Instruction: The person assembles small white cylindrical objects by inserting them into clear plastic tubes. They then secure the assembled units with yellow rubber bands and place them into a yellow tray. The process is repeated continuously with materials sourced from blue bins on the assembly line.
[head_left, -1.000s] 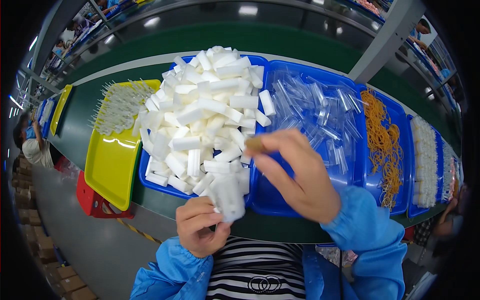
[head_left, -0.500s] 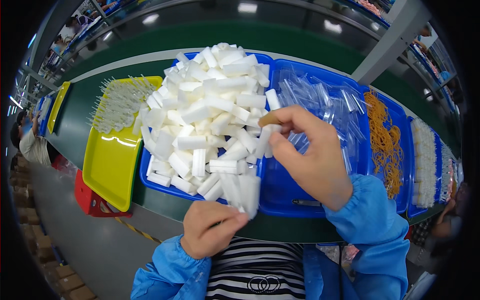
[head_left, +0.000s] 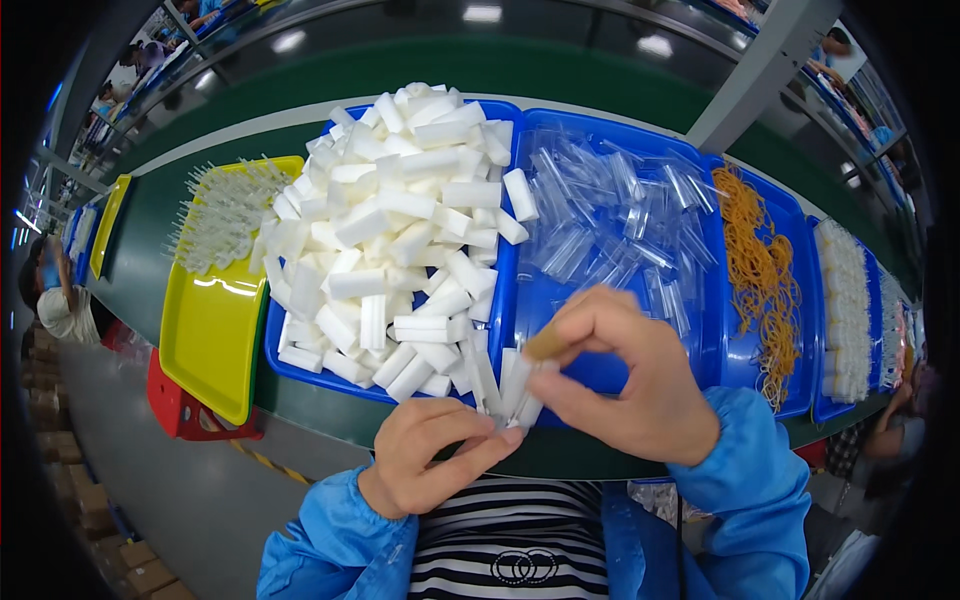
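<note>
My left hand (head_left: 435, 455) is pinched at its fingertips on the lower end of a white foam piece (head_left: 480, 372), which stands upright just in front of the blue tray's near edge. Close beside it, my right hand (head_left: 640, 390) grips another white foam piece (head_left: 515, 378) between thumb and index finger. A tan finger cot (head_left: 546, 343) covers the right index fingertip. The two pieces almost meet; whether they touch is hard to tell. Behind them rises a heap of white foam pieces (head_left: 400, 190) in a blue tray (head_left: 330, 382).
Right of the heap, a blue tray (head_left: 535, 310) holds clear plastic sleeves (head_left: 610, 210). Farther right lie orange rubber bands (head_left: 757, 260) and a tray of white pieces (head_left: 842, 310). At left, a yellow tray (head_left: 210, 340) carries thin clear tubes (head_left: 225, 210). A red stool (head_left: 180, 405) stands below.
My right hand has come down and toward me from the heap's right edge, bringing its foam piece beside the one in my left hand. The left hand has shifted slightly right.
</note>
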